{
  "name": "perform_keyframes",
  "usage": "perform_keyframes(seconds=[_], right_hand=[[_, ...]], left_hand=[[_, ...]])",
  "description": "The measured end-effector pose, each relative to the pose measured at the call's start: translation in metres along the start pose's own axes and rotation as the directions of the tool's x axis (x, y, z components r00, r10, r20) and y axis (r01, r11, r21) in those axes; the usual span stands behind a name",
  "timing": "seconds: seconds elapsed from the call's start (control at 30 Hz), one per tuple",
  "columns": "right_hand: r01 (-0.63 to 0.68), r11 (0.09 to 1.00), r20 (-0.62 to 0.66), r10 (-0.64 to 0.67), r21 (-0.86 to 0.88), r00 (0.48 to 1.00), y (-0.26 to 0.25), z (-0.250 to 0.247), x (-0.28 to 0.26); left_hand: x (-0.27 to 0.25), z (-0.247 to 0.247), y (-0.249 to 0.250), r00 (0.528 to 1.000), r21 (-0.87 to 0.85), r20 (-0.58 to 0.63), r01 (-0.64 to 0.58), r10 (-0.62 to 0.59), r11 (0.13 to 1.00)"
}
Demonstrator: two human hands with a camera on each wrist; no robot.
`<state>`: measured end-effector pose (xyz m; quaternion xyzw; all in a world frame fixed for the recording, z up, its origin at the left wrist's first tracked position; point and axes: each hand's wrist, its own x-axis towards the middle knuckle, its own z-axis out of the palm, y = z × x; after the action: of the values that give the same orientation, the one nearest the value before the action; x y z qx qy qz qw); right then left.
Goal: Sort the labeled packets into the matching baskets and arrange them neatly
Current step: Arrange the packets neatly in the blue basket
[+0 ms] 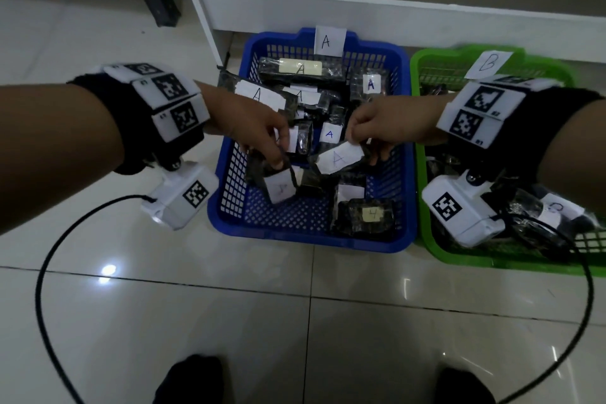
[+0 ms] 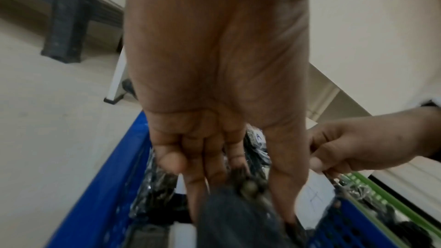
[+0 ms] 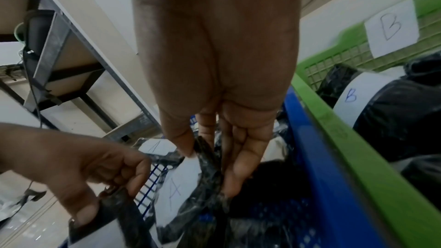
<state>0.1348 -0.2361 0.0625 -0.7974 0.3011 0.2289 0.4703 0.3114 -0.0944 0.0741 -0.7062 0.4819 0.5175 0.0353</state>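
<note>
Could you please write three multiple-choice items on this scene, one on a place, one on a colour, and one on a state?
1. The packet in the right hand is over which basket? a) blue b) green c) neither
2. The basket tagged B is: a) red b) green c) blue
3. The left hand is: a) open flat b) empty fist c) gripping a packet

Answers: 1 a, the A-labelled packet hangs above the blue basket; 2 b, the B tag sits on the green basket; 3 c, fingers pinch a dark packet.
</note>
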Motion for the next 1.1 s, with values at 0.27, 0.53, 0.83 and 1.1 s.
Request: perform_keyframes(seconds=[0.27,0.53,0.83,1.1], right_hand=[[0.059,0.953,0.119,-0.024,-0.297,0.993,-0.006,0.036,0.006],[0.083,0.924,0.043,-0.073,-0.374,0.996,-0.011,0.053,0.011],[-0.03,0.999,-0.051,0.031,0.019,0.998,0.006,0.041,0.009],[0.011,0.99,0.161,0.011,-0.137,0.987,0.002,0.032,0.005]], left_hand=[[0.004,0.028,-0.003,0.991,0.75,0.087,0.002,-0.102,0.661],[0.009,0.05,-0.002,0.99,0.742,0.086,-0.137,0.109,0.656],[0.016,0.041,-0.014,0.994,0.632,0.023,-0.1,0.11,0.769],[0.014,0.044,-0.024,0.984,0.671,-0.026,-0.114,0.178,0.733]])
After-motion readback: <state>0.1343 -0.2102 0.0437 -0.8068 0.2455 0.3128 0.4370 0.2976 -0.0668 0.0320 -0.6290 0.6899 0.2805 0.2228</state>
